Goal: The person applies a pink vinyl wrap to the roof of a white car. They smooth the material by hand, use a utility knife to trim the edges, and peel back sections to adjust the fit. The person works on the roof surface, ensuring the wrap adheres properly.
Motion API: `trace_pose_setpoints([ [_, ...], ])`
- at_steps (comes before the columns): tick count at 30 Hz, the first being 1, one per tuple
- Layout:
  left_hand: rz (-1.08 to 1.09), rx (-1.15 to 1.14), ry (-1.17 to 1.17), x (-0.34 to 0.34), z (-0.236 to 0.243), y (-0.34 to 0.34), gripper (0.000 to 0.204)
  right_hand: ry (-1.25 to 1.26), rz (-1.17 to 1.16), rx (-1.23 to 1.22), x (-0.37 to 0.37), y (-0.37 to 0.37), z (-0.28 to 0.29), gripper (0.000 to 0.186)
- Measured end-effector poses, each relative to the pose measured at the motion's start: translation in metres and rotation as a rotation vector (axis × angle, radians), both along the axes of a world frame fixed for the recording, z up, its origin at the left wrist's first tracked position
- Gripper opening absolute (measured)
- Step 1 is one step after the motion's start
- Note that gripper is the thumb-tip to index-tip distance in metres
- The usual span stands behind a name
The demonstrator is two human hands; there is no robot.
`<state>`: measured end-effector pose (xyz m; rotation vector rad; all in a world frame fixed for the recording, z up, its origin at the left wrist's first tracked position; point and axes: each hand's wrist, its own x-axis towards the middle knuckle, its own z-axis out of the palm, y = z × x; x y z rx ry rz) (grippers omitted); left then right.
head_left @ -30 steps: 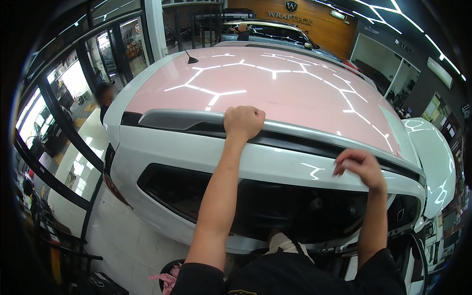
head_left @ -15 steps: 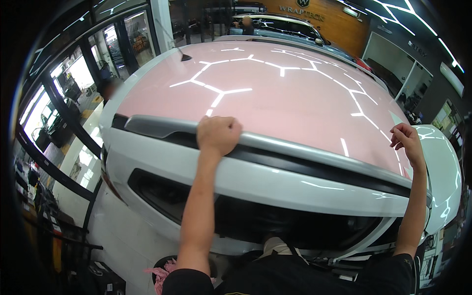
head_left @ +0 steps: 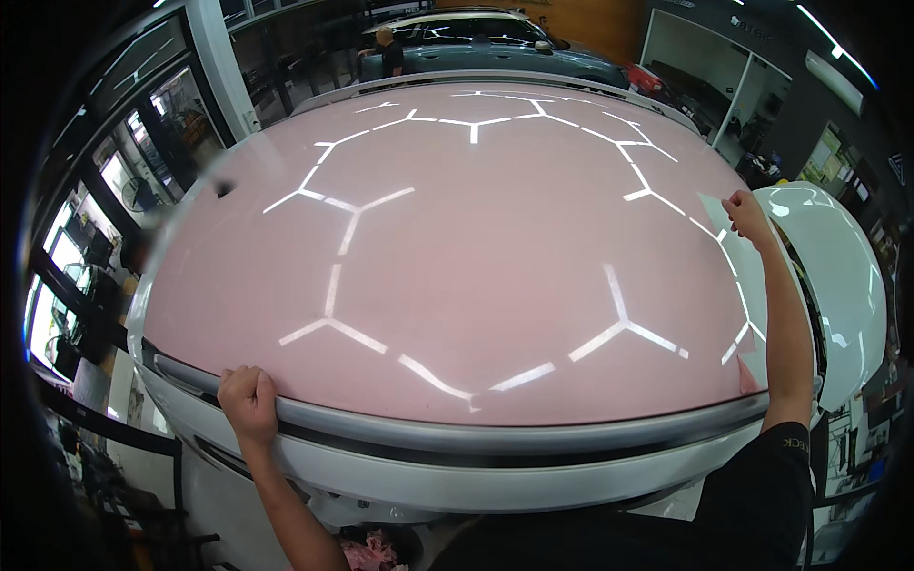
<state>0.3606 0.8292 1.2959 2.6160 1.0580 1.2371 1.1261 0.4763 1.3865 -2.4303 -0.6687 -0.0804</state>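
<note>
The left hand (head_left: 249,402) has its grip closed on the roof rail (head_left: 495,437). The right hand (head_left: 747,216) is at the front edge of the pink film (head_left: 476,257); whether its grip holds it, I cannot tell. The film covers most of the roof; only a front strip (head_left: 746,271) looks white, uncovered.
</note>
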Motion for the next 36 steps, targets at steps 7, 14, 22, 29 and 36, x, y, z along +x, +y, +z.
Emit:
trace_pose_setpoints([
  [7, 0.010, -0.014, -0.014, 0.002, 0.011, -0.003, 0.029, -0.109, 0.118, -0.017, 0.014, 0.040, -0.005, 0.031],
  [14, 0.006, 0.026, -0.047, -0.001, 0.005, 0.000, 0.027, -0.303, 0.218, -0.022, 0.017, 0.047, 0.011, 0.027],
  [22, 0.029, 0.026, -0.048, 0.000, 0.005, -0.005, 0.023, -0.298, 0.220, -0.106, -0.007, 0.045, 0.023, 0.028],
  [29, 0.038, 0.044, -0.049, -0.001, 0.003, -0.004, 0.025, -0.254, 0.156, -0.125, -0.017, 0.028, 0.028, 0.027],
  [36, 0.038, 0.055, -0.053, -0.003, 0.001, -0.004, 0.025, -0.216, 0.133, -0.095, -0.009, 0.010, 0.026, 0.034],
])
